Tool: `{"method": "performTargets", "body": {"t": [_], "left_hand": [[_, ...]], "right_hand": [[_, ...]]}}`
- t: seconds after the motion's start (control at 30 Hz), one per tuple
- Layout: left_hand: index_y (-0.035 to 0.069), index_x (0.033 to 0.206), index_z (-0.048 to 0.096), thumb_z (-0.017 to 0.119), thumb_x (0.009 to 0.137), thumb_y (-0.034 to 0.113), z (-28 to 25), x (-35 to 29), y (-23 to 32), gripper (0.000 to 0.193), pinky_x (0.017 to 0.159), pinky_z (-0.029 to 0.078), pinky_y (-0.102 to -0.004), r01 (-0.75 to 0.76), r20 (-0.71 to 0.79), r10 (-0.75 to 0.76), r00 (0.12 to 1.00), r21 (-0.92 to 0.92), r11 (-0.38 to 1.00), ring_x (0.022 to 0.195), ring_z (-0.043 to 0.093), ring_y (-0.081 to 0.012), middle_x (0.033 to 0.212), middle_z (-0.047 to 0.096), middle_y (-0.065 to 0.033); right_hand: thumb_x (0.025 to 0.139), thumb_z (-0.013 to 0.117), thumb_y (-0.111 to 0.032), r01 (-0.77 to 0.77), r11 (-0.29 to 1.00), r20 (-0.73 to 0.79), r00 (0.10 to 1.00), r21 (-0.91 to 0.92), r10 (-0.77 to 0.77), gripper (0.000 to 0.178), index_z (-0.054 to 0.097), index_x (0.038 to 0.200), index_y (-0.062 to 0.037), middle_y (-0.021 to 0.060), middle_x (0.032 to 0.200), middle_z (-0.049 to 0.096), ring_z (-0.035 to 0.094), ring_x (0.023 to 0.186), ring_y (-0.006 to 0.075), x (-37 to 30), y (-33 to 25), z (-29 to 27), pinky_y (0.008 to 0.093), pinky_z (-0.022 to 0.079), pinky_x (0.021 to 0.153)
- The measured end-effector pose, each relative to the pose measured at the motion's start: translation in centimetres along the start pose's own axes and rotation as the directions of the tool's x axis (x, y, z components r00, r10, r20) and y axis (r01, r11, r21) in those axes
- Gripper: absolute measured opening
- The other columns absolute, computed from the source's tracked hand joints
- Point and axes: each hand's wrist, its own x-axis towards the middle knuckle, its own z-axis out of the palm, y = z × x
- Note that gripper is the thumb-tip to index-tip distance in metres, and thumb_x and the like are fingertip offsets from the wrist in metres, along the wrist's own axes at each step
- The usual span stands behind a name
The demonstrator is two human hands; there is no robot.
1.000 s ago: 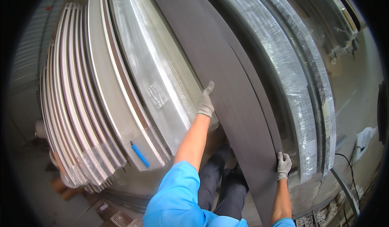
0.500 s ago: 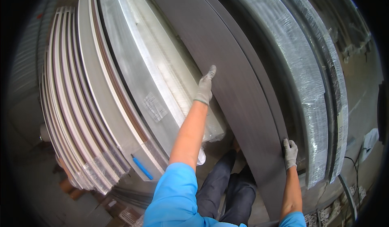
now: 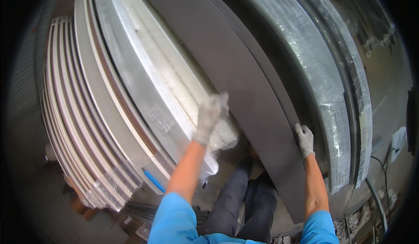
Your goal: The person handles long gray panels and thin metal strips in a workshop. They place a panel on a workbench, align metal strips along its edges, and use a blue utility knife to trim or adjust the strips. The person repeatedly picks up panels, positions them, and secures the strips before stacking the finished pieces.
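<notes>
A long, wide dark grey-brown panel (image 3: 244, 87) runs from the far middle down to the right side of my legs. A narrow groove lies along its right part. My right hand (image 3: 305, 140), in a pale work glove, is closed on the panel's right edge. My left hand (image 3: 208, 116), gloved alike, is smeared by motion beside the panel's left edge. Its fingers cannot be made out clearly, nor whether they touch the panel. Under and left of it lies a long pale profile in clear film (image 3: 170, 71).
Silvery wrapped profiles (image 3: 325, 82) stretch along the right. Left are a grey wrapped length (image 3: 131, 69) and a stack of striped white-and-brown strips (image 3: 76, 113). A blue tool-like stick (image 3: 153, 180) lies near the strips' close end. Dark cables (image 3: 385, 174) trail on the right floor.
My left hand has drawn back and left along the panel's left edge, now blurred. My right hand has moved slightly farther up the panel's right edge.
</notes>
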Motion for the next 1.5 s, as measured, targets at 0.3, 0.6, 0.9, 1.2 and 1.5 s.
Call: {"method": "performTargets", "body": {"t": [0.3,0.6,0.9,1.2,1.5], "left_hand": [[-0.002,0.131,0.046,0.084,0.084,0.039,17.8,-20.7,-21.2,0.073,0.058,0.048,-0.0254,0.712,0.393,-0.616,0.682,-0.165,0.683,0.071,0.058,-0.011,0.093,0.065,-0.0072],[-0.005,0.11,0.057,0.08,0.086,0.045,21.0,-18.3,-24.6,0.059,0.051,0.057,-0.0307,0.762,0.371,-0.676,0.636,-0.162,0.628,0.058,0.067,-0.0209,0.093,0.07,-0.0141],[-0.001,0.138,0.049,0.06,0.102,0.042,14.4,-16.7,-17.1,0.058,0.08,0.059,-0.0352,0.422,0.027,-0.427,0.904,-0.219,0.88,0.092,0.069,-0.0254,0.123,0.061,-0.0182],[0.0,0.142,0.048,0.058,0.101,0.05,13.0,-17.9,-12.8,0.066,0.088,0.055,-0.0331,0.354,0.252,-0.383,0.889,0.155,0.922,0.1,0.066,-0.0211,0.132,0.059,-0.0204],[-0.003,0.136,0.052,0.058,0.103,0.044,14.4,-16.4,-13.2,0.058,0.084,0.056,-0.0309,0.404,0.284,-0.46,0.841,0.234,0.884,0.093,0.068,-0.0178,0.119,0.064,-0.0153]], "right_hand": [[0.098,0.054,-0.055,-0.152,0.975,0.147,0.973,-0.161,0.176,0.075,0.053,0.138,0.008,0.0264,0.142,0.055,0.048,0.138,0.0347,-5.5,12.2,-4.9,0.0396,0.035,0.114],[0.094,0.051,-0.064,-0.122,0.908,0.087,0.982,-0.401,0.17,0.075,0.065,0.123,0.0029,0.0282,0.12,0.066,0.06,0.118,0.0422,-8.9,18.9,-6.4,0.0465,0.045,0.101],[0.089,0.056,-0.067,0.051,0.96,-0.071,0.995,-0.276,-0.073,0.058,0.076,0.085,-0.0127,0.0147,0.082,0.073,0.072,0.085,0.0339,-1.5,0.9,-0.3,0.0449,0.055,0.074],[0.095,0.067,-0.038,-0.046,0.932,-0.714,0.629,0.36,0.307,0.049,0.06,0.131,-0.0069,0.0149,0.133,0.06,0.056,0.126,0.03,-14.4,21.0,-5.5,0.0416,0.041,0.11],[0.093,0.052,-0.072,-0.254,0.238,-0.083,0.501,0.937,0.861,0.095,0.035,0.153,-0.0014,0.0132,0.155,0.041,0.038,0.142,0.0275,-23.1,44.2,-0.4,0.0413,0.029,0.119]]}}
